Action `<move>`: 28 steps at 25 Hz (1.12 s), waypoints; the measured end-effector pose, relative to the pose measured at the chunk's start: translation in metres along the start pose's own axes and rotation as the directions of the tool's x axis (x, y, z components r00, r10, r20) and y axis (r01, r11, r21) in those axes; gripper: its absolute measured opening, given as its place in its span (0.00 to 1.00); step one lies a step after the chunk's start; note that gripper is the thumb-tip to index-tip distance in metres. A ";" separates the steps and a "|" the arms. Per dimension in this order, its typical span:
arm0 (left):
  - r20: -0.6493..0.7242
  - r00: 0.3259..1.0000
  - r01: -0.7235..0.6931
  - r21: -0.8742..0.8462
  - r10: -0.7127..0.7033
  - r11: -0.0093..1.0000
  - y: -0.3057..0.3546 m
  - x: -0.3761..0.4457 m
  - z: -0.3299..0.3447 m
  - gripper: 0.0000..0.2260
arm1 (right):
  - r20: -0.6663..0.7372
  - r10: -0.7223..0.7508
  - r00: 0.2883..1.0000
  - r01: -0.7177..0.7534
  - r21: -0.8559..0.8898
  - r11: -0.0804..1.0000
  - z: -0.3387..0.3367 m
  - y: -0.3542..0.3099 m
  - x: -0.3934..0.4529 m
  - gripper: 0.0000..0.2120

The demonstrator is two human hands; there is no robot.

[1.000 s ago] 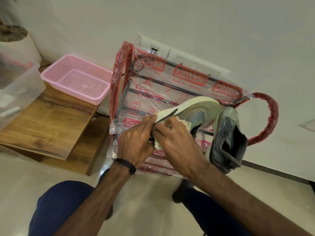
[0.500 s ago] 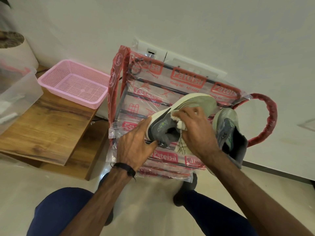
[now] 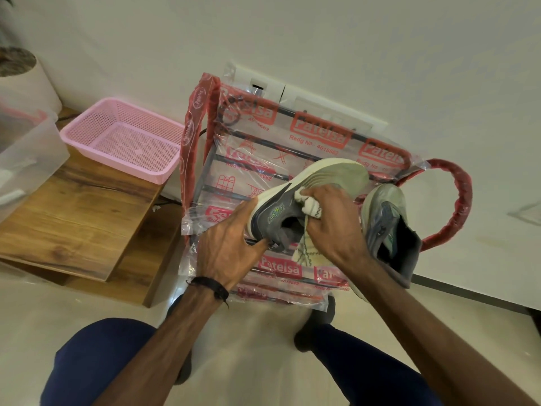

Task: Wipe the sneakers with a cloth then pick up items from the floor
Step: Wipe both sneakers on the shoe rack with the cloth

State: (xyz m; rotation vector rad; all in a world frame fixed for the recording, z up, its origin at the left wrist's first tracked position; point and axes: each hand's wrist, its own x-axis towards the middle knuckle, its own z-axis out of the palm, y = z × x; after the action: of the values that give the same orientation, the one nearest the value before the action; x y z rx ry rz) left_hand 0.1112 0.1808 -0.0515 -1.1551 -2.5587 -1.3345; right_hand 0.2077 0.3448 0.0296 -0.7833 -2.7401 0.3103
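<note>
Sneaker [image 3: 310,197], tipped on its side above the plastic-wrapped rack [image 3: 292,159], sits gripped at the heel by the left hand [image 3: 231,247]; the right hand [image 3: 333,227] clutches the bunched cloth [image 3: 310,205] against the grey upper; the hanging cloth tail could snag on the rack, and a hard rub could twist the shoe loose from that heel-only hold; the second sneaker [image 3: 386,227] stands just beside the right wrist, likely to be knocked off; the wall lies close behind, with open floor toward the knees.
</note>
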 end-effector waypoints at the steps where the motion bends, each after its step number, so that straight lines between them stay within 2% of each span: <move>1: -0.002 1.000 -0.007 0.007 0.007 1.000 -0.001 0.000 0.000 0.35 | 0.035 -0.048 0.998 0.048 -0.004 0.999 -0.002 -0.001 -0.008 0.20; 3: -0.006 1.000 -0.015 0.019 0.015 1.000 -0.001 0.000 0.000 0.35 | 0.110 -0.148 0.983 0.146 0.025 0.989 -0.007 -0.003 -0.021 0.21; 5: -0.001 1.000 -0.020 0.020 0.020 1.000 -0.001 0.000 0.000 0.35 | 0.130 -0.173 0.976 0.146 0.194 0.970 -0.016 -0.002 -0.026 0.16; 7: -0.002 1.000 -0.026 0.031 0.026 0.999 -0.001 0.000 0.000 0.36 | 0.019 0.056 0.998 -0.059 0.440 0.896 -0.032 0.004 -0.017 0.10; 8: -0.003 1.000 -0.023 0.039 0.023 0.999 -0.001 -0.001 0.001 0.36 | -0.070 0.204 0.976 -0.145 0.489 0.860 -0.039 0.012 -0.010 0.10; 9: -0.003 1.000 -0.018 0.046 0.018 0.999 0.000 -0.001 0.002 0.37 | -0.151 0.309 0.939 -0.217 0.437 0.873 -0.044 0.020 -0.002 0.10; 10: -0.001 1.000 -0.014 0.051 0.014 0.999 0.000 -0.001 0.002 0.37 | -0.207 0.343 0.916 -0.267 0.324 0.908 -0.045 0.029 0.005 0.11; 11: 0.004 1.000 -0.013 0.053 0.013 0.998 0.000 -0.001 0.001 0.37 | -0.229 0.320 0.919 -0.280 0.189 0.941 -0.044 0.033 0.011 0.13; 13: 0.005 1.000 -0.021 0.051 0.021 0.998 0.000 0.000 0.000 0.37 | -0.141 0.205 0.968 -0.210 -0.021 0.977 -0.033 0.029 0.017 0.16; 15: -0.002 1.000 -0.026 0.040 0.026 0.999 0.000 0.000 0.000 0.37 | -0.026 0.123 0.992 -0.126 -0.129 0.984 -0.017 0.015 0.013 0.20; 17: -0.007 1.000 -0.014 0.028 0.014 1.000 0.000 0.000 0.000 0.36 | 0.020 0.088 0.996 -0.083 -0.163 0.983 -0.008 0.001 0.004 0.20; 22: 0.000 1.000 0.020 -0.012 -0.020 1.000 -0.004 0.001 -0.001 0.35 | 0.119 -0.010 0.993 0.014 -0.032 0.999 -0.008 -0.017 -0.010 0.16; 26: -0.005 0.999 0.045 -0.019 -0.045 0.999 -0.001 0.001 -0.001 0.35 | 0.272 -0.222 0.936 0.175 0.187 0.967 -0.023 -0.009 -0.014 0.17; 27: -0.002 0.999 0.040 -0.014 -0.040 0.999 -0.001 0.000 -0.001 0.35 | 0.260 -0.233 0.937 0.156 0.283 0.946 -0.029 -0.003 -0.016 0.15; 28: -0.001 0.999 0.034 -0.005 -0.034 0.999 -0.001 0.000 0.000 0.36 | 0.201 -0.160 0.966 0.073 0.383 0.921 -0.037 0.000 -0.016 0.12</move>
State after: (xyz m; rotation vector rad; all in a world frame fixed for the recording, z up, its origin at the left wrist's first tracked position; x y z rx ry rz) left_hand 0.1109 0.1802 -0.0522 -1.1163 -2.5876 -1.3488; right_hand 0.2332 0.3410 0.0612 -0.5031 -2.7871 0.9163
